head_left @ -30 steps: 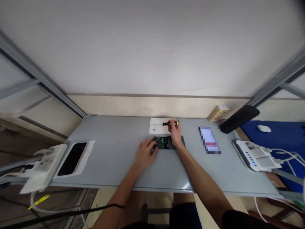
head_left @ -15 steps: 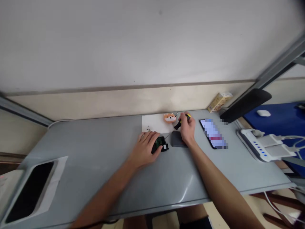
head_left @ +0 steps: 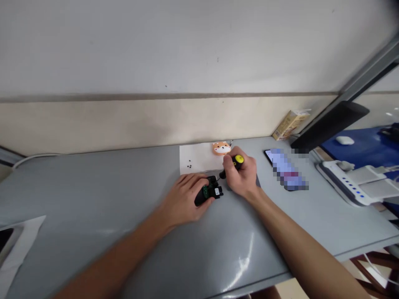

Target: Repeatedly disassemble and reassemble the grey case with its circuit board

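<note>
My left hand (head_left: pixel 183 198) is closed around an opened black computer mouse (head_left: pixel 215 192), with its green circuit board partly showing between the fingers and a small white label on its right part. In my right hand (head_left: pixel 242 176) is a black-and-yellow screwdriver (head_left: pixel 238 159), gripped by the handle. Its thin shaft slants down to the left, and the tip is at the upper edge of the mouse; whether it sits in a screw is too small to tell. Several tiny dark screws (head_left: pixel 190 166) lie on the white paper (head_left: pixel 199 154) behind my left hand. A dark grey flat piece (head_left: pixel 257 181) is mostly hidden under my right hand.
An orange animal-face case (head_left: pixel 221 148) rests on the paper. To the right lie a lit phone (head_left: pixel 286 171) and a white power strip (head_left: pixel 339 182) with plugs. A small box (head_left: pixel 290 123) stands by the wall. At far left is white paper (head_left: pixel 26 245) under a dark device.
My right hand has brought the screwdriver left and down to the mouse, its handle now tipped toward me. My left hand still holds the mouse. The camera view has shifted right.
</note>
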Motion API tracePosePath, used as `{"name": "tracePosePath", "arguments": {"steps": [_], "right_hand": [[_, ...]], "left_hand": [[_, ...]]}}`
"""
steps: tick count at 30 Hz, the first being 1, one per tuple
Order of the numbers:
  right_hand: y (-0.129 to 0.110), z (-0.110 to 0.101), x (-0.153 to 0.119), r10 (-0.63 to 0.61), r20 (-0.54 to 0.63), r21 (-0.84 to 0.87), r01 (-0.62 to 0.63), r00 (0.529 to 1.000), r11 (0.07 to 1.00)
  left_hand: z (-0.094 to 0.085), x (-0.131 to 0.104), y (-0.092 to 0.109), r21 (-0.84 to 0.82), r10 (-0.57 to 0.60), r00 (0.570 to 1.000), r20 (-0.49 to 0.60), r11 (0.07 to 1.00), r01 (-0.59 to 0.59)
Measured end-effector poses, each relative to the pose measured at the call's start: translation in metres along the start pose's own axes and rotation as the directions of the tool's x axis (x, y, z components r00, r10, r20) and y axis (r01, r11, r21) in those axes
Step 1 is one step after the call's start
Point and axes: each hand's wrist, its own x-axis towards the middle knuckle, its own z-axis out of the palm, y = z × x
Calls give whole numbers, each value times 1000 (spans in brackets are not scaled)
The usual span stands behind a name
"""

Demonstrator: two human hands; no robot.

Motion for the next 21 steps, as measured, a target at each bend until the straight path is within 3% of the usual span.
{"name": "tracePosePath", "arguments": {"steps": [10, 15, 21], "right_hand": [[-5, 0, 1, 33, -43, 61, -30, 999, 998], [-8, 3, 0, -12, -1, 56, 12, 1000, 998], [-9, 3, 0, -35, -31, 50, 37, 999, 998]], "left_hand": [[9, -4, -4, 21, 43, 997, -65, 999, -41], [10, -3, -4, 27, 60, 995, -84, 998, -57], [11, -3, -4, 28, 64, 995, -78, 998, -62]]}}
